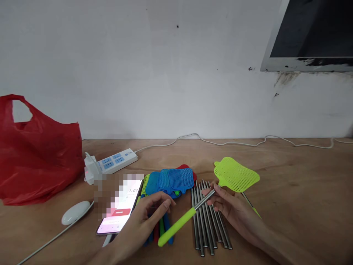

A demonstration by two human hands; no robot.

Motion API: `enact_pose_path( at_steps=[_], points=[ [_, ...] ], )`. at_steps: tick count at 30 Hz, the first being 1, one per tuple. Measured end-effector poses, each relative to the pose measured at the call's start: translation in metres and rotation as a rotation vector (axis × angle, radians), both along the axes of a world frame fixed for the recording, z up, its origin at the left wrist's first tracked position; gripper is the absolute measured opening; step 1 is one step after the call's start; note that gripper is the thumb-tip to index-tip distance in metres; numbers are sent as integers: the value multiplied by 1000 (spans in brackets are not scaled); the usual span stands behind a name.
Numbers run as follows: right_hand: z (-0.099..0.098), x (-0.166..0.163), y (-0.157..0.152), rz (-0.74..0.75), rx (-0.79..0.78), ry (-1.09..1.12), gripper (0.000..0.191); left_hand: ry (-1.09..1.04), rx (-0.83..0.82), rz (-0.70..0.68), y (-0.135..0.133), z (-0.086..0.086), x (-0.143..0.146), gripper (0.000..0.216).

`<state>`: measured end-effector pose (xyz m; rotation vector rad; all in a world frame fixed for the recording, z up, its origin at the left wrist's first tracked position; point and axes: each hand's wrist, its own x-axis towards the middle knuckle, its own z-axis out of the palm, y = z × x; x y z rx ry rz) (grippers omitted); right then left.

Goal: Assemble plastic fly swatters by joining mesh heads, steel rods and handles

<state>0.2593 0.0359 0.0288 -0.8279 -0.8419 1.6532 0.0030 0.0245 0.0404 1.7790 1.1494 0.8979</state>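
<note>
My right hand (231, 206) pinches the metal rod of a yellow-green fly swatter (178, 226) just below its head, over the table. The swatter's mesh head is at the upper right, and its grip slants down to the left. Behind that hand, a thin rod and yellow-green grip (256, 212) of what looks like another swatter show on the table. My left hand (150, 215) hovers left of the held grip, fingers loosely bent and apart, with nothing in it. Several metal rods (205, 224) lie beneath my right hand. Blue swatter heads (180, 179) lie overlapped beyond my left hand.
Coloured grips (161, 228) lie partly hidden by my left hand. A lit phone (121, 211), a white mouse-shaped object (75, 212), a power strip (118, 161) and a red plastic bag (41, 158) occupy the left side. A white cable (228, 142) runs along the wall.
</note>
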Motion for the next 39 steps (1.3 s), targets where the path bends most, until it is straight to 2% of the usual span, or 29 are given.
enact_pose_path(
  at_steps=[3, 7, 10, 15, 19, 23, 27, 30, 35, 39],
  points=[
    [-2, -2, -3, -8, -1, 22, 29, 60, 17, -16, -2, 3, 1, 39],
    [-7, -3, -8, -16, 32, 12, 26, 50, -201, -171, -9, 7, 3, 46],
    [-10, -6, -11, -51, 87, -22, 27, 61, -282, -237, -14, 9, 9, 48],
    [-7, -13, -16, -99, 130, -64, 30, 134, -188, -295, -21, 17, 26, 52],
    [-4, -15, -16, -26, 56, -77, 36, 263, -115, -319, -19, 21, 33, 50],
    [-6, -12, -9, -66, 14, -59, 37, 283, -118, -360, -10, 23, 28, 46],
    [-11, -6, 2, -162, 18, -48, 37, 264, -186, -341, -5, 25, 18, 47],
    [-13, -4, 7, -146, 4, -26, 35, 281, -187, -314, -7, 20, 13, 49],
    [-7, -4, 4, -126, -6, -11, 33, 280, -209, -254, -6, 10, 8, 53],
    [-1, -6, -1, -179, -8, -28, 34, 287, -159, -244, -5, 12, 10, 53]
  ],
)
